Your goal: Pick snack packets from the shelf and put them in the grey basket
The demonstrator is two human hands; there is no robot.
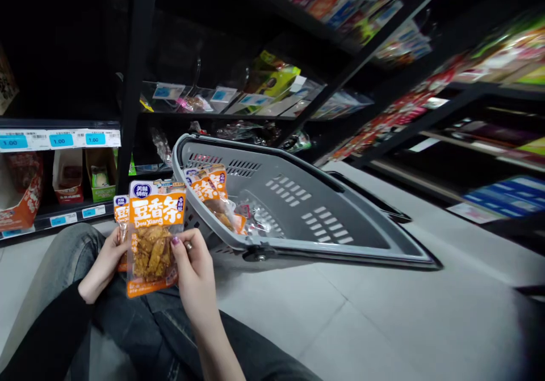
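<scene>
Between my hands, above my lap, are orange-and-white snack packets with a clear window showing brown strips. My right hand (196,264) pinches the front snack packet (155,245) by its right edge, thumb on the face. Behind it on the left, a second snack packet (121,213) shows only a strip; my left hand (106,259) is closed at its edge, fingers partly hidden. Just past the packets, a grey shopping basket (293,250) stands on the floor, with similar orange packets (213,191) and clear-wrapped items (255,219) inside.
Black shelves with price labels (59,139) rise ahead and to the left. Low on the left are open snack boxes (68,179). Hanging shelf trays (204,100) hold scattered packets. More stocked shelves run along the right, blurred. Pale floor tiles (340,318) extend to the right.
</scene>
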